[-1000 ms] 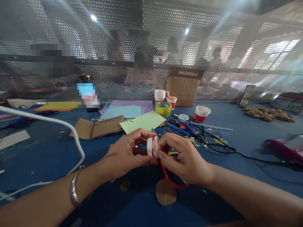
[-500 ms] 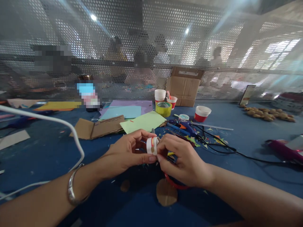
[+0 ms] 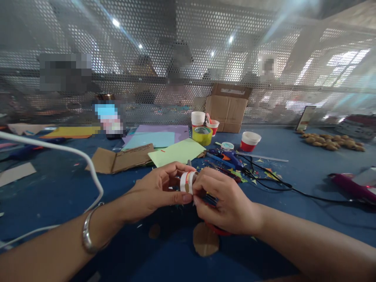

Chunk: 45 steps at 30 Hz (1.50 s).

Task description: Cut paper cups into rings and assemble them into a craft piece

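A small white roll-shaped piece (image 3: pixel 187 182) with red and brown marks is held between my two hands above the blue table. My left hand (image 3: pixel 160 186) grips it from the left, thumb below and fingers over the top. On its right side, my right hand (image 3: pixel 225 197) has its thumb and fingers pinched at the edge; what they pinch there is mostly hidden. Below my right hand lie a round cardboard disc (image 3: pixel 206 239) and a red ring-like object (image 3: pixel 219 230), partly covered. A smaller brown disc (image 3: pixel 154 231) lies to the left.
Green paper (image 3: pixel 176 152), folded cardboard (image 3: pixel 126 158), yellow tape (image 3: pixel 202 135) and paper cups (image 3: pixel 250 141) stand or lie beyond my hands. A blue glue gun (image 3: pixel 234 160) with a black cable is among scraps. A white cable (image 3: pixel 85 154) arcs at left.
The white piece has turned slightly and shifted a little left with both hands. My right hand's fingers have closed in further over its right edge.
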Tool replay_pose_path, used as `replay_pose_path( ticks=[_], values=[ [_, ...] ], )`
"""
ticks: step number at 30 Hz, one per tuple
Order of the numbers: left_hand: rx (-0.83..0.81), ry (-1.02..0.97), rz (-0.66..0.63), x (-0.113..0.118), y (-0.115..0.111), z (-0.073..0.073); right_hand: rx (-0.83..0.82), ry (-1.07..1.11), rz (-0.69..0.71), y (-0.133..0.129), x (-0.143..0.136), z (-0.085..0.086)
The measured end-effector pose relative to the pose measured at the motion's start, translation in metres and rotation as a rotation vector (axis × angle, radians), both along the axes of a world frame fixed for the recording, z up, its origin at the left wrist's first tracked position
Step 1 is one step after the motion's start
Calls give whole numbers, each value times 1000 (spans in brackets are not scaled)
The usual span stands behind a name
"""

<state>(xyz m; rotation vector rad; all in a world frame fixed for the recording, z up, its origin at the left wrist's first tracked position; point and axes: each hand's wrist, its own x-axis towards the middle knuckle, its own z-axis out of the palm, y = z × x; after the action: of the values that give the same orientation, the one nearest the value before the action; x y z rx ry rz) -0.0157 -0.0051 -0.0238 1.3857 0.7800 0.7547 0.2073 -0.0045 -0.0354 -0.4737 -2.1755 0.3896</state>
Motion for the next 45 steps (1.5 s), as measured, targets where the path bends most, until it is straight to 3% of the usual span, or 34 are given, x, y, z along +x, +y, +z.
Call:
replay_pose_path(
  ticks=[6,12,16,25,32,40,45],
  values=[
    [-46,-128,42,-3,1,5,38,51,-72,-1,2,3],
    [-33,-222,23,-4,2,5,-111,185,-249,0,2,0],
    [15,-229,-12,-3,1,3,-216,189,-196,0,2,-2],
    [123,-128,-30,-5,-2,4,-159,158,-166,-1,3,1],
    [132,78,133,1,-3,8,-68,133,-182,0,1,1],
    [288,76,207,6,-6,7,36,139,-143,-1,3,1],
    [278,95,181,3,-9,6,70,162,-136,-1,3,3]
  ],
)
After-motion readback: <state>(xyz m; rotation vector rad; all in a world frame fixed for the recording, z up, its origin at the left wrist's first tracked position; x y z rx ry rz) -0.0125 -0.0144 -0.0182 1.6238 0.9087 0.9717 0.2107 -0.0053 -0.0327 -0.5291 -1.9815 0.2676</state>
